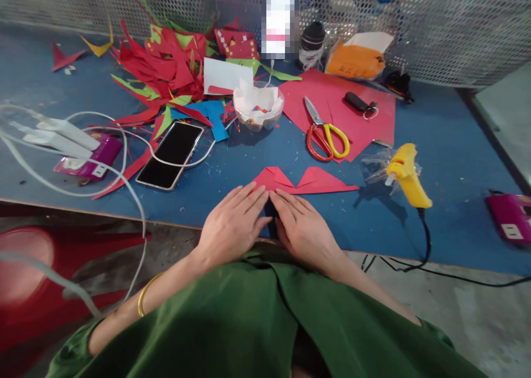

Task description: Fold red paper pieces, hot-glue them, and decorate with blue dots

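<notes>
Blue table [232, 168] beneath folded paper [319, 180], phone [170, 147], plastic bowl [261, 122]

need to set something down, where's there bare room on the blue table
Good patch: blue table between the yellow plastic glue gun and the rectangular purple socket block, right. Smaller: between the black-screened rectangular phone and the left hand. Crowded: back left, under the heap of red and green paper scraps.

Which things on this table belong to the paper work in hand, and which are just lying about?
In the work:
folded red paper, touched by left hand and right hand
perhaps scissors and yellow glue gun, both untouched

Seemingly lying about:
phone
key
orange packet
</notes>
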`<state>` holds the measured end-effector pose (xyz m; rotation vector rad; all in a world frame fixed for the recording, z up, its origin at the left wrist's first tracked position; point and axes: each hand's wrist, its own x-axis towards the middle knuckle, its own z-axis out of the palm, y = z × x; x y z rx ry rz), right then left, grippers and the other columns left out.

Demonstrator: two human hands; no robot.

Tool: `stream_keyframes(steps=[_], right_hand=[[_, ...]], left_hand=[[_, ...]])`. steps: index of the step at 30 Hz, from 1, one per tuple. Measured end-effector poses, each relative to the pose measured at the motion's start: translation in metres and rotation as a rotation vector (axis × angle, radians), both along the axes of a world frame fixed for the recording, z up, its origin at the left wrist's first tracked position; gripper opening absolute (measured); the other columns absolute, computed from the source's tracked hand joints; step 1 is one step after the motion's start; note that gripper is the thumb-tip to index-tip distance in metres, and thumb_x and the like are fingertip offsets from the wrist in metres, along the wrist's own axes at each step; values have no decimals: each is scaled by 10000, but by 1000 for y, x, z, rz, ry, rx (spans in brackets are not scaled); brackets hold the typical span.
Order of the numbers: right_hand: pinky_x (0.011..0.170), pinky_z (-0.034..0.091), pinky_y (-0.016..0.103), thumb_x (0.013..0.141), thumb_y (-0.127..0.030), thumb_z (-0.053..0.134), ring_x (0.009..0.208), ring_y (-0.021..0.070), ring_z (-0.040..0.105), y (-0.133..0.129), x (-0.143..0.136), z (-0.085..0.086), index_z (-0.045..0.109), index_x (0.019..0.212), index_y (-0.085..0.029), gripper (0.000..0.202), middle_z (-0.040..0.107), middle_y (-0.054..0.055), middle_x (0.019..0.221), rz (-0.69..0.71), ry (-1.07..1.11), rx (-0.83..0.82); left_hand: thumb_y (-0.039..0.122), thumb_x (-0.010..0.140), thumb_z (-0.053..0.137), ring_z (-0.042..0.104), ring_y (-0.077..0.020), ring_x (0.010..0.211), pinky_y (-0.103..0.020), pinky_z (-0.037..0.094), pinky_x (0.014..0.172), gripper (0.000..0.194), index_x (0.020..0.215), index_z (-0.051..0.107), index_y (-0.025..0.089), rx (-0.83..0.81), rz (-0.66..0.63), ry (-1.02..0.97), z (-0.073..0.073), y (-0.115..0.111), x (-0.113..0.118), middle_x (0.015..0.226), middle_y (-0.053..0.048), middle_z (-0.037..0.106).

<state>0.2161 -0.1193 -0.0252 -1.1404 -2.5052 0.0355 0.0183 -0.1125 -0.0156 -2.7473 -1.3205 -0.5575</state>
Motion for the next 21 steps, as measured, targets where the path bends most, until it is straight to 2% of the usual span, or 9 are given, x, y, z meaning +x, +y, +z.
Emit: stream_keyframes(steps=[3, 10, 15, 18, 21], right_hand=[[1052, 489, 413, 953, -139, 383, 1297, 269, 558, -1, 0, -1, 512, 1358, 49, 465, 616, 215, 1359, 0, -11, 10], [1068, 469, 412, 951, -151, 401, 1322, 270, 535, -3, -2, -1, 490, 1380, 53, 483, 600, 216, 1380, -14, -22, -7], [1087, 455, 436, 929, -165, 429, 1294, 297, 555, -5, -6, 3, 509, 1355, 72, 494, 619, 223, 1352, -34, -4, -14], [1089, 460, 426, 944, -179, 412, 1298, 274, 555, -6, 2, 6, 512, 1359, 45, 482, 618, 207, 1360, -64, 17, -43], [1074, 474, 452, 967, -188, 385, 1286, 275, 569, -6, 16, 8, 517, 1357, 27, 464, 637, 204, 1335, -158, -3, -31]], left_hand=[[389, 1020, 415, 556, -307, 1307, -460, 451, 1095, 510, 1343, 576, 28, -3, -1, 78, -6, -7, 5, 1382, -157, 608], [400, 1017, 421, 543, -344, 1312, -547, 377, 1124, 520, 1380, 551, 52, -45, 49, 110, 1, -8, -7, 1412, -159, 580], [393, 1006, 451, 531, -365, 1319, -585, 355, 1125, 498, 1381, 564, 85, -64, 79, 68, -1, -10, -13, 1405, -147, 589], [400, 1004, 458, 548, -358, 1303, -592, 360, 1123, 478, 1360, 591, 110, -60, 90, 37, -2, -8, -14, 1385, -128, 610], [392, 1007, 457, 558, -349, 1295, -603, 357, 1125, 451, 1350, 603, 138, -44, 82, 44, -2, -8, -15, 1383, -113, 613]])
